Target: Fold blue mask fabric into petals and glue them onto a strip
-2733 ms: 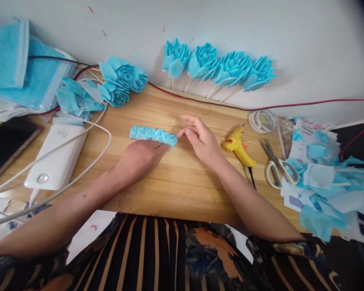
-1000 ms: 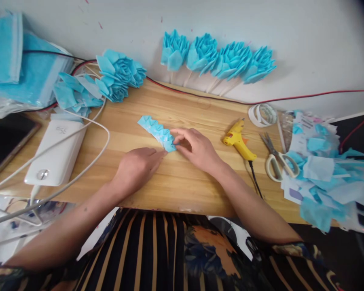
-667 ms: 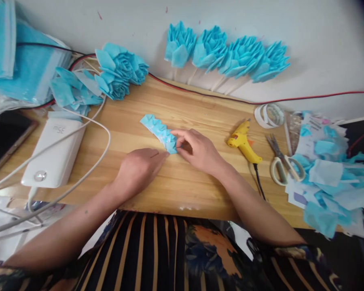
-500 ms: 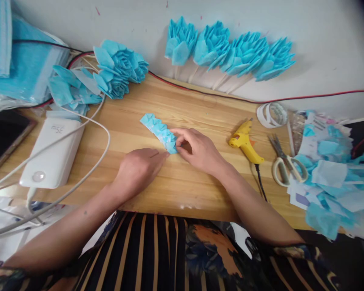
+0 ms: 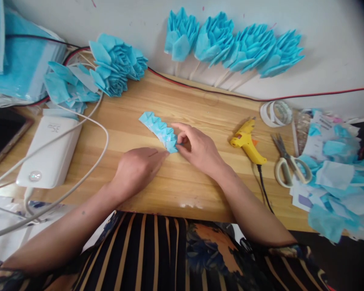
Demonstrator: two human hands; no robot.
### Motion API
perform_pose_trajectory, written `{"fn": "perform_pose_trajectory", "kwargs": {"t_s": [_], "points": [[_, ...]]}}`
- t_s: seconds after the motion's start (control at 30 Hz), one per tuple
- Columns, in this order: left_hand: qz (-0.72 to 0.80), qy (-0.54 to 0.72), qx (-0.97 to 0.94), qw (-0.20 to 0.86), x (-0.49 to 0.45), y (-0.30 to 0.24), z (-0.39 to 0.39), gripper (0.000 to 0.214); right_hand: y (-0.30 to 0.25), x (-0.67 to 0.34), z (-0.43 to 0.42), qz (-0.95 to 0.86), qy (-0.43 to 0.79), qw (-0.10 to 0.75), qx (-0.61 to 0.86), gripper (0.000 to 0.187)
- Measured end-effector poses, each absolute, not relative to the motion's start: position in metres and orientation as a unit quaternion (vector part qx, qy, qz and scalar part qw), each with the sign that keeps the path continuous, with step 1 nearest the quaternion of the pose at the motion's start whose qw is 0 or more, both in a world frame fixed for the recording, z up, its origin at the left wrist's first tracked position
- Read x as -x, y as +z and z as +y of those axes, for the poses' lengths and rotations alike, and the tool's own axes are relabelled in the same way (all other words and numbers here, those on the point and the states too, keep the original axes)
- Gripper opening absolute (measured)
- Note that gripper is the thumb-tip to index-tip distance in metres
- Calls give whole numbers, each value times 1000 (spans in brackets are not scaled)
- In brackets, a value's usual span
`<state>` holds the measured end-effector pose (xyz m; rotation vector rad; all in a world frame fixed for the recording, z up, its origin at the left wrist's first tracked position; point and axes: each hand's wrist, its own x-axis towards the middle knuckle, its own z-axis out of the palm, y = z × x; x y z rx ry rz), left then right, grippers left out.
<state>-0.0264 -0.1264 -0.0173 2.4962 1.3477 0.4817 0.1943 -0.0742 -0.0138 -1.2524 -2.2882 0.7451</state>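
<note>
A folded blue fabric strip (image 5: 158, 130), its upper edge pleated into a row of points, lies slantwise on the wooden table. My right hand (image 5: 197, 148) pinches the strip's near right end between thumb and finger. At that same end, the fingertips of my left hand (image 5: 141, 166) are pressed together on the lower corner; the back of the hand hides most of its fingers. The strip's far left end lies free on the wood.
Right of my hands are a yellow glue gun (image 5: 248, 141), scissors (image 5: 286, 161), a tape roll (image 5: 276, 114) and blue scraps (image 5: 336, 173). Blue fabric flowers (image 5: 215, 38) lean on the wall; more (image 5: 118, 64) lie left. A white power bank (image 5: 50, 149) has a cable (image 5: 104, 139) looping beside it.
The view has shifted slightly. Both hands stay at the strip's near end, and the right fingers have moved only a little.
</note>
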Motion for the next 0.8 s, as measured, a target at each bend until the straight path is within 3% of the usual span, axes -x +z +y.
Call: {"fn": "perform_pose_trajectory", "kwargs": {"t_s": [0.4, 0.63, 0.8], "points": [[453, 187, -865, 105, 26, -20, -127, 39, -17, -195, -75, -817, 280, 245, 440, 55], [471, 180, -848, 164, 26, -18, -127, 37, -14, -204, -77, -768, 311, 307, 469, 42], [469, 197, -848, 152, 27, -19, -127, 34, -10, -207, -79, -784, 290, 300, 459, 42]]}}
